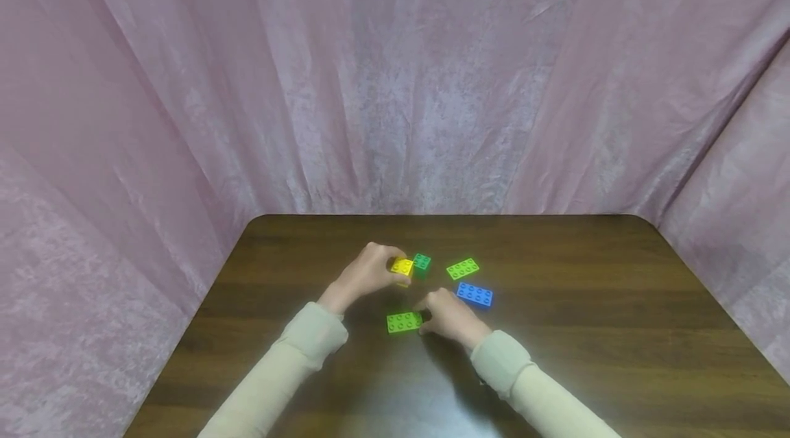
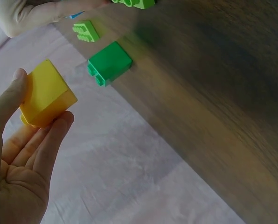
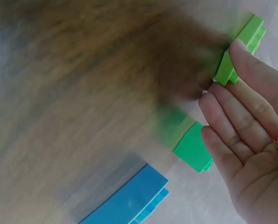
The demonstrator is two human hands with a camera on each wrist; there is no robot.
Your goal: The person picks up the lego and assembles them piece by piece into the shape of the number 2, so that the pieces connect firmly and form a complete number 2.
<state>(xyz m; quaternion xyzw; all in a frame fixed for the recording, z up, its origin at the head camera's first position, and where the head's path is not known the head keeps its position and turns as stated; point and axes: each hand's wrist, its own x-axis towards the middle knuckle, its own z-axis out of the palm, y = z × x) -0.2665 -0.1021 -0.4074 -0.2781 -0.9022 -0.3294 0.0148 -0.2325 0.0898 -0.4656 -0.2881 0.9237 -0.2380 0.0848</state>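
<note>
My left hand [image 1: 370,268] pinches a yellow toy building brick [image 1: 403,266] between thumb and fingers. In the left wrist view the yellow brick [image 2: 48,93] is raised off the table. Just right of it in the head view stands a small dark green brick [image 1: 422,262]. Nearer to me, my right hand [image 1: 450,317] grips the right end of a light green brick [image 1: 402,322] with thumb and finger. The right wrist view shows the thumb across this light green brick [image 3: 244,46], with the other fingers extended below it.
A blue brick [image 1: 474,295] lies right of my right hand. Behind it is a thinner light green brick [image 1: 463,269]. All lie on a dark wooden table [image 1: 586,287] with pink curtains [image 1: 420,81] along its far edge.
</note>
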